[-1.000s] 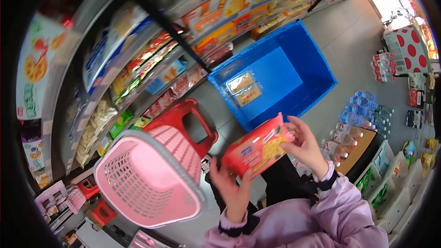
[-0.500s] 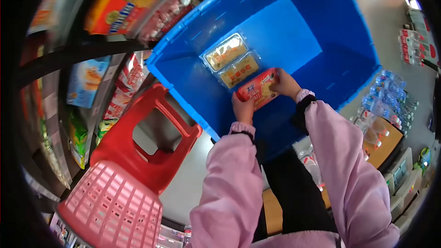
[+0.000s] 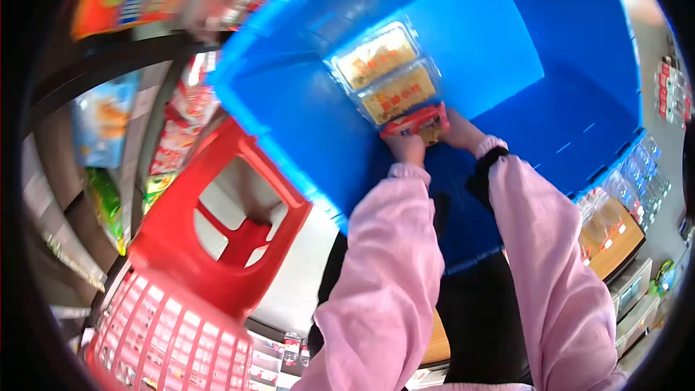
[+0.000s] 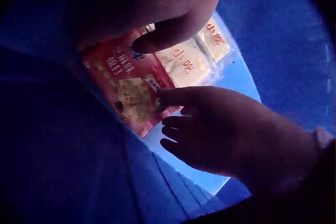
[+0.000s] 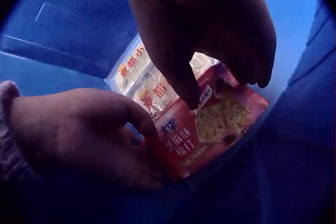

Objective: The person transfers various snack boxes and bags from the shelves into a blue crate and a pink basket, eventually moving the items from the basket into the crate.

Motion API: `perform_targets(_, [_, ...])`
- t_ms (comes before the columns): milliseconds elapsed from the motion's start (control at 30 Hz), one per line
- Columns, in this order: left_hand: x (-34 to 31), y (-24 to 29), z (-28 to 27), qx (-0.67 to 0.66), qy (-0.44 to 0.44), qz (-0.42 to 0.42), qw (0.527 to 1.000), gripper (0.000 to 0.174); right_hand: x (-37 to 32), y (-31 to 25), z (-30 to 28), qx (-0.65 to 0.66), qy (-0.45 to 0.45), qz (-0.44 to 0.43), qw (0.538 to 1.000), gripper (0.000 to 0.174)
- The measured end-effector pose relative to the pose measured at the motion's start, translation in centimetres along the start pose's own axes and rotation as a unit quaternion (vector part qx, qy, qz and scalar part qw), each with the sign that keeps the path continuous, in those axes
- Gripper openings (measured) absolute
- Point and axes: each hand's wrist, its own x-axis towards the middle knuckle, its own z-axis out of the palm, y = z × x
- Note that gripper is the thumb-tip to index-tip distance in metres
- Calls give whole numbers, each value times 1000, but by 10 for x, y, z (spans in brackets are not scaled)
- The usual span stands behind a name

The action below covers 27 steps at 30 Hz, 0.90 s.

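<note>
A red packet of crackers (image 3: 421,124) is low inside a blue crate (image 3: 463,232), held at its two ends. My left hand (image 3: 405,149) grips the left end; the thumb lies over the printed face. At the other end my right hand (image 3: 460,132) pinches the packet, its thumb on the front in the right wrist view. Two clear packs of pale snacks, a far pack (image 3: 376,56) and a near pack (image 3: 397,93), lie side by side on the crate floor. The cracker packet (image 5: 205,129) overlaps the near pack's edge in the wrist views.
A red stool (image 3: 210,224) stands left of the crate, with a pink basket (image 3: 166,333) by it. Shelves of packaged snacks (image 3: 105,119) run along the left. Bottled water packs (image 3: 630,174) stand on the right, near a brown board (image 3: 615,235).
The cracker packet has gone from above the floor near the basket down into the crate, held by both hands. The view has moved closer over the crate.
</note>
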Motion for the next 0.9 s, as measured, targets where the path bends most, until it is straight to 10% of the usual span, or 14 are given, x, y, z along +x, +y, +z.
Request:
perform_targets(200, [-168,165,-58,55,23,189,980,49,-124,-158,-25,-67,-20,-70,995,22])
perform_targets(500, [-434,401,-282,-27,-203,248,947,26,-316,-437,0,129,-83,-177,972,27])
perform_targets(767, [-393,489,-543,87,223,393,888,24,-314,-672,100,28,-157,-446,881,37])
perform_targets(900, [-300,508,-644,341,428,466,695,28,-248,-754,183,-114,11,-537,836,39])
